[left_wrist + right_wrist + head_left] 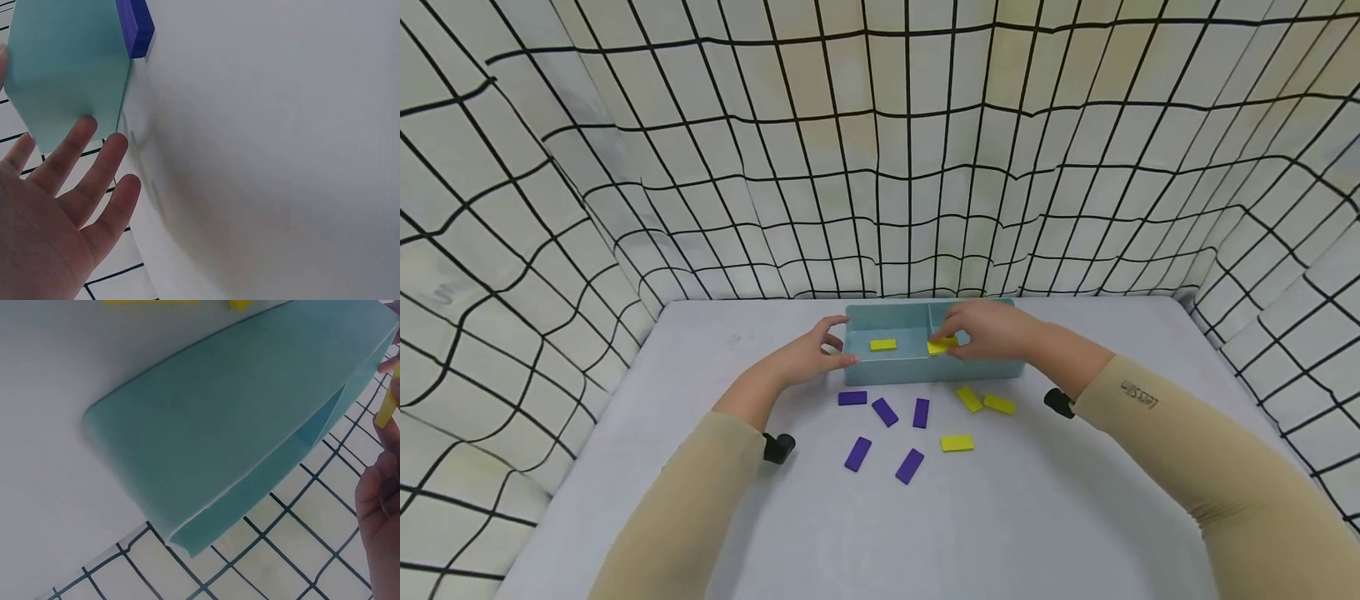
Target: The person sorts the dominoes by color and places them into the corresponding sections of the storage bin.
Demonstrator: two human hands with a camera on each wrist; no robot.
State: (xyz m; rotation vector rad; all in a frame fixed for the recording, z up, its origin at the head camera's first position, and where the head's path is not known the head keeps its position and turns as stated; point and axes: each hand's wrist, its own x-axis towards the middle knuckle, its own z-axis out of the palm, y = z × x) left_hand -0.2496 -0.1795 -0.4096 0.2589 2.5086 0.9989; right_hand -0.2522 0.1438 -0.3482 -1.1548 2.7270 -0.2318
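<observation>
The person's left hand lay open, fingers spread, at the left end of one blue-green box on the counter. Five purple blocks lay in front of it. One yellow block rested in its left compartment. The right hand pinched another, the held yellow block, near the divider, over which compartment could not be told. Three loose yellow blocks lay on the counter, front right. The right sleeve read "Let's Slim".

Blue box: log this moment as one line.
right grip pinches yellow block at blue box; left grip spread by box's left end; one yellow block inside; five purple blocks, three yellow blocks on table
</observation>
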